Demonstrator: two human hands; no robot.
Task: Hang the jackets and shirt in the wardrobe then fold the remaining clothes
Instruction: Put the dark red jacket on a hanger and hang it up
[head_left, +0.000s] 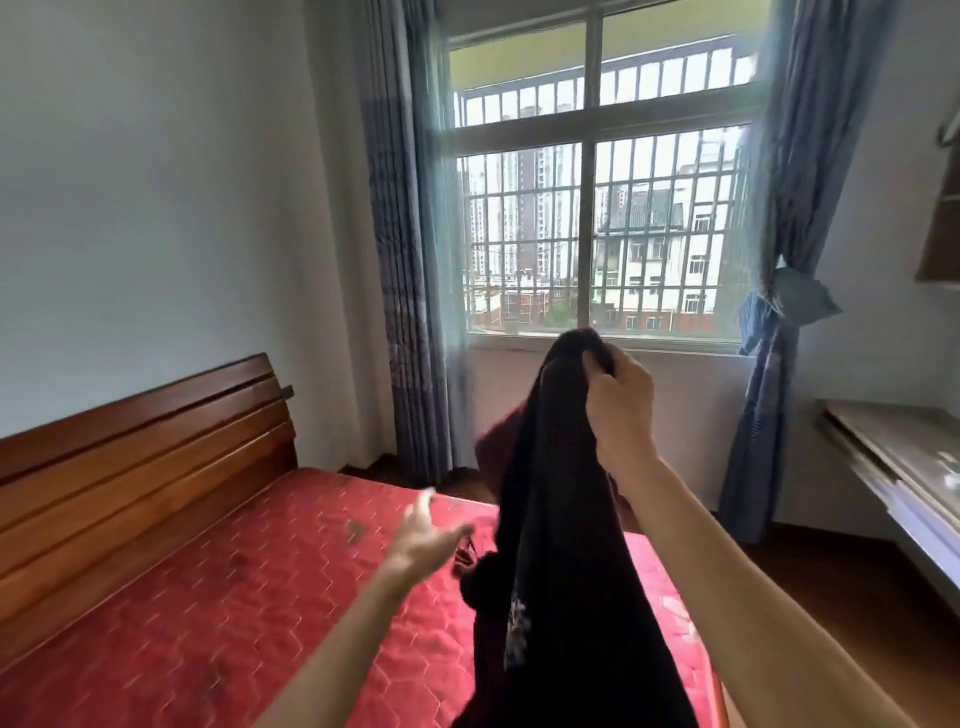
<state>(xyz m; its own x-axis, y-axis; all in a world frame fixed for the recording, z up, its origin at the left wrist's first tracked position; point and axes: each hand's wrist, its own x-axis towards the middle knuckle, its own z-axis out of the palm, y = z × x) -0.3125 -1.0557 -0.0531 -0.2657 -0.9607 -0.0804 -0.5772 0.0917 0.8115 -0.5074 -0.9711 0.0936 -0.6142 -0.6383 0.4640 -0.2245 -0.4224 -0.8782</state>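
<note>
Leftmost: wooden headboard (140, 447) against the wall, with a bare red quilted mattress (234, 597) in front of it. No folded pile shows on the part of the mattress in view.

Centre-left: left hand (426, 540) reaches out over the mattress, fingers spread and loose, holding nothing. It is blurred. It sits near the lower folds of the garment; contact cannot be told.

Centre: dark garment (550, 519) hangs in the air as one long bunched drape, from window-sill level down past the bottom edge of the view. A pale print shows low on it. Jacket, shirt or other: cannot tell.

Centre-right: right hand (621, 410) is raised, fingers curled tight round the bunched top of the garment.

Behind: barred window (592, 208) between blue curtains (410, 260).

Progress, as a judgement: this piece is neither hung nor folded. Wardrobe and hangers are out of view, so the hanging stage cannot be checked. Probable step: opening the piece out to identify or fold it.
</note>
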